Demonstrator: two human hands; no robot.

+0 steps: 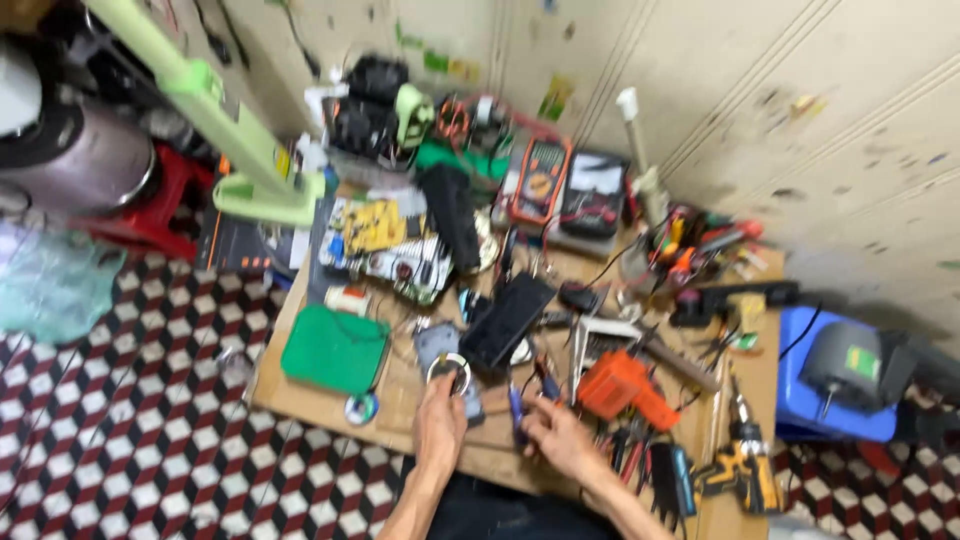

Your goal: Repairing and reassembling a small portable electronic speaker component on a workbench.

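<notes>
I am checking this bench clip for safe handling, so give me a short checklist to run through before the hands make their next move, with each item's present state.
1. Left hand has a firm hold on the round ring-shaped part: ok, fingers wrap it.
2. Right hand has control of the blue-handled tool: cannot tell, the picture is blurred.
3. Bare board around the hands: not ok, pliers and small tools crowd the right side.
4. Orange power tool lying apart from the right hand: ok, but close.
5. Yellow cordless drill resting steady at the board's edge: cannot tell.
</notes>
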